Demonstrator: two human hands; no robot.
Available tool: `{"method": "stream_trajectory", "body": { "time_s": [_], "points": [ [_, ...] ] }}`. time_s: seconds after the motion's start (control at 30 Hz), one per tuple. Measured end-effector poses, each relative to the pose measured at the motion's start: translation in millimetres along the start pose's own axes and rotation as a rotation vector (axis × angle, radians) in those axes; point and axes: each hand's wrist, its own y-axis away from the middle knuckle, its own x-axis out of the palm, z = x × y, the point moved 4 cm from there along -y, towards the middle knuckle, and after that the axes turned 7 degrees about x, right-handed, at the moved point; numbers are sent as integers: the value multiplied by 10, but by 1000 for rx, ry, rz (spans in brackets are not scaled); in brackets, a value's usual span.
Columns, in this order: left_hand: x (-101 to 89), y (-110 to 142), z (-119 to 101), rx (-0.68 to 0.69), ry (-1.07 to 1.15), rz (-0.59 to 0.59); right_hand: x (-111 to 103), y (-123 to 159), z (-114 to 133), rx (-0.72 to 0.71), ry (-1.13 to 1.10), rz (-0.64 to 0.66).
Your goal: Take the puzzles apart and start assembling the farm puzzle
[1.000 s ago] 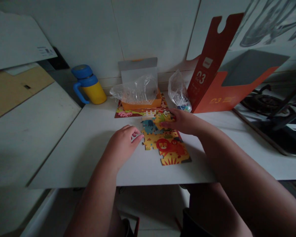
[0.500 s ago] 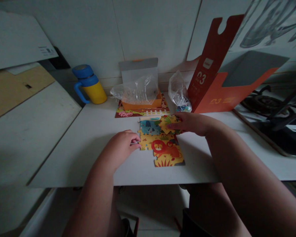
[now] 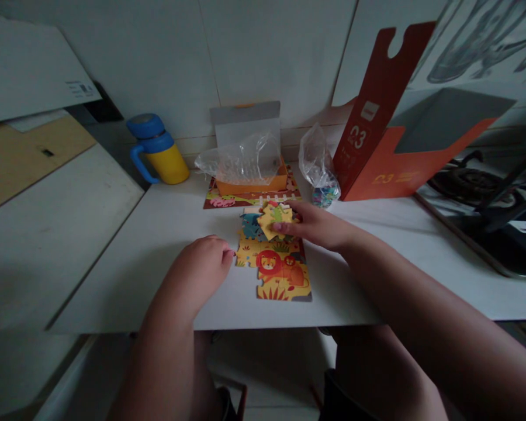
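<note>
A partly joined jigsaw puzzle (image 3: pixel 269 263) lies on the white tabletop, showing a lion with a cub and a blue animal above them. My right hand (image 3: pixel 315 225) is closed on several loose puzzle pieces (image 3: pixel 274 222), yellow with some green, held over the puzzle's upper part and covering some of it. At the puzzle's left edge is my left hand (image 3: pixel 204 263), its fingers curled in and the tips at the border. Whatever those fingers may pinch is hidden.
Behind the puzzle, an open orange box (image 3: pixel 252 184) with clear plastic sits on a printed board (image 3: pixel 221 202). A plastic bag of pieces (image 3: pixel 319 175) stands beside a large orange carton (image 3: pixel 386 158). There is a blue-yellow jug (image 3: pixel 160 152) at left and a gas stove (image 3: pixel 477 199) at right.
The joined puzzle has shifted left and slightly toward me. My right hand moved left with its pieces, and my left hand shifted left too, its fingers more curled.
</note>
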Motion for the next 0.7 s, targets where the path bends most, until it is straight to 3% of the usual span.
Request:
{"method": "stream_trajectory", "body": {
  "time_s": [0.17,0.37,0.57,0.7],
  "points": [
    [15,-20,-96,-2,-15,-19,179,-94,-81,31,-16,80],
    [82,-32,-33,-51,88,-61,133,-118,-132,25,71,-9],
    [163,-73,46,-192,231,41,117,-137,-156,-11,55,24],
    [181,-105,-2,-200,299,30,124,-154,-169,-20,35,39]
  ]
}}
